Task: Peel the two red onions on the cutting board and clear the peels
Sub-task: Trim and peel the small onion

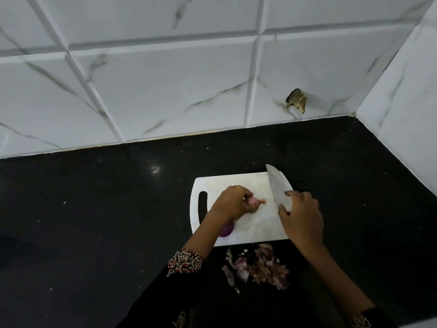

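Left hand [233,202] curled over an onion [254,202] mid-board, fingers pinching it; onion pale pink, papery, long axis running left to right, wispy tip pointing right toward the knife [277,187]. Second onion [227,231] near the board's front edge, deep purple, smooth and rounded, half hidden under the left wrist; axis impossible to tell. Right hand [301,217] at the board's right edge, fingers wrapped round the knife where blade meets handle, forefinger lying along the blade, thumb against its flat. Handle hidden under the hand. Blade broad, dull grey steel, flat face showing, long axis running from the hand up to the board's back right corner, tip pointing away and slightly left, poking just past the back edge.

Board [236,183] white plastic, rounded corners, faintly stained, a slot handle along its left edge. Sits on a black counter [94,209], polished stone with pale flecks and one bright glint of light. Peels [259,265] heaped on the counter just off the board's front edge, dry, crinkled, pink-brown and white scraps.

Behind, a wall [165,91] of large white tiles, bevelled, grey marble veining, meeting a second tiled wall at the counter's back right corner. A ragged brown chip [296,100] in one tile low down. Patterned cuff [185,261] on a dark left sleeve.
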Demonstrator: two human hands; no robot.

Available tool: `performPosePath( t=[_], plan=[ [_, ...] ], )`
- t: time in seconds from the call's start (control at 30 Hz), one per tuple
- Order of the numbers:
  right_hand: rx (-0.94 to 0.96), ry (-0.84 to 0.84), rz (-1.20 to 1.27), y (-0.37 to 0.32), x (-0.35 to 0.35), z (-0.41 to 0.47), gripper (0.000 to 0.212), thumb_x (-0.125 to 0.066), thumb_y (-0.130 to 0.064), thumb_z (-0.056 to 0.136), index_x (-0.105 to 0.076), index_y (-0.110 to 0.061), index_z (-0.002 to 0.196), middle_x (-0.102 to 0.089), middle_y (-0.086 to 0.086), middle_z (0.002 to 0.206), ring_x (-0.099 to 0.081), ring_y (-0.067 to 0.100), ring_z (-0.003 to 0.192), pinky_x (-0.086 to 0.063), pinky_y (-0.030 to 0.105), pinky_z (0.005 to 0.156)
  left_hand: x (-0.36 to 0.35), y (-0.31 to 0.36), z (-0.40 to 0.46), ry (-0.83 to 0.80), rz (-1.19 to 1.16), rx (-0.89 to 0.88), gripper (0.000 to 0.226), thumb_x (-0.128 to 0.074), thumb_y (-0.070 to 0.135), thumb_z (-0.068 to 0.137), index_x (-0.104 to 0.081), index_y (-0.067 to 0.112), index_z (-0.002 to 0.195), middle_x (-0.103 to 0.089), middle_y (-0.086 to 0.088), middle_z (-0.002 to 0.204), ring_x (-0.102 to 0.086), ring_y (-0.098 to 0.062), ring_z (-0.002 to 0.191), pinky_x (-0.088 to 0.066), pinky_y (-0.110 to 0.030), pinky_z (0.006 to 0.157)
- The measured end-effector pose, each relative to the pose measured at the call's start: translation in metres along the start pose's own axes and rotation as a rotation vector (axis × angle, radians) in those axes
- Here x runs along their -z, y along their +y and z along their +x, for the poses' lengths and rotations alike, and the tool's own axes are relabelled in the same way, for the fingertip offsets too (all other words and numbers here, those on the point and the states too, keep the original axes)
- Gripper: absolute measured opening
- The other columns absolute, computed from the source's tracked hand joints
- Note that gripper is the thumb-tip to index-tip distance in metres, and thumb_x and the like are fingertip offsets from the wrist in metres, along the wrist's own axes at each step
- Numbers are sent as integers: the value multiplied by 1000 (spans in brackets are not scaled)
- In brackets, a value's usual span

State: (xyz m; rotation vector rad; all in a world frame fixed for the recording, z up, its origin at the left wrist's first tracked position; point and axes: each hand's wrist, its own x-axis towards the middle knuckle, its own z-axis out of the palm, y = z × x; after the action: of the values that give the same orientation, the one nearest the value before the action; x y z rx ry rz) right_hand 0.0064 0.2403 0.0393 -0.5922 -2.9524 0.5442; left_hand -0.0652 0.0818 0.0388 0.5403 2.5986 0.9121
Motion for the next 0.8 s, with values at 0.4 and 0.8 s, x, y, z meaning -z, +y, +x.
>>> performPosePath(
  t=[0.4,0.8],
  plan=[
    [57,-316,-9,15,-12,14,37,-50,-15,90,-43,-6,125,-43,18,115,-52,28,83,-43,33,69,1,-2,2,-9,-56,23,34,-74,22,82,-70,7,113,-70,-7,113,-63,-20,98,-49,-30,86],
    [-650,-425,1254,12,20,3,46,-35,-51,97,-59,-12,104,-55,8,67,-49,17,55,-51,31,52,-3,0,3,10,-36,22,26,-72,21,82,-73,8,104,-72,-7,104,-64,-21,92,-50,-32,81]
  ],
)
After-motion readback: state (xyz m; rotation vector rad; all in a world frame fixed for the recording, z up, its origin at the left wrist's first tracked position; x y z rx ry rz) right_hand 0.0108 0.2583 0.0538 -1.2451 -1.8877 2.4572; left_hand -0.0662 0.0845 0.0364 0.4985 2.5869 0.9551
